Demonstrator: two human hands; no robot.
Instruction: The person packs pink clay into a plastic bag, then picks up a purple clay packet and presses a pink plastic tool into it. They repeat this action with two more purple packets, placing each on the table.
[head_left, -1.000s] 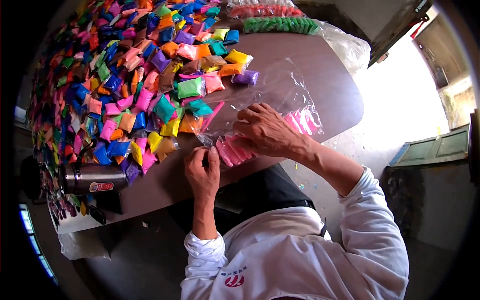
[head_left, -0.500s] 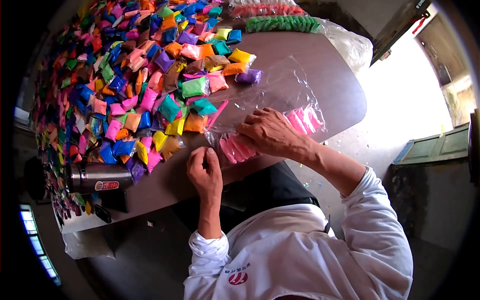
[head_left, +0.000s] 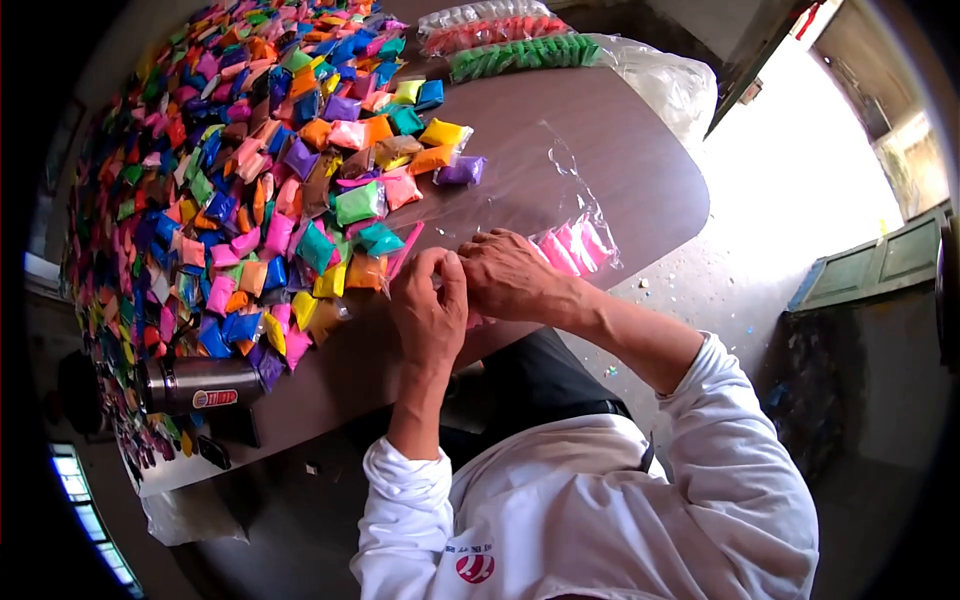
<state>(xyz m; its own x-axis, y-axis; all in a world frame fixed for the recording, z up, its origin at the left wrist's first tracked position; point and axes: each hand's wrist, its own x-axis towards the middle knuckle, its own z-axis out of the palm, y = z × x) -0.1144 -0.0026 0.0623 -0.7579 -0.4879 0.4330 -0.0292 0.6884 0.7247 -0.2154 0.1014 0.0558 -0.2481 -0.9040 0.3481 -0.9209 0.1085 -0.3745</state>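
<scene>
A clear plastic bag (head_left: 530, 195) lies along the table's near edge, with a row of pink packets (head_left: 575, 247) showing at its right end. My right hand (head_left: 512, 272) rests over the row, fingers curled down on the bag and hiding the packets beneath. Right beside it, my left hand (head_left: 432, 300) is closed at the bag's left end, thumb against the bent forefinger, with film showing by the fingers. A sliver of pink shows below the hands. Close to the left hand lie an orange packet (head_left: 366, 271) and a teal packet (head_left: 380, 239).
A large heap of small colourful packets (head_left: 250, 150) covers the table's left side. Filled bags of green packets (head_left: 525, 57) and red packets (head_left: 490, 35) lie at the far edge, beside crumpled clear plastic (head_left: 665, 85). A steel flask (head_left: 200, 385) lies at the near left.
My left hand has moved up and right, from below the bag's left end to against my right hand. The view has shifted slightly; the right hand still lies over the pink row.
</scene>
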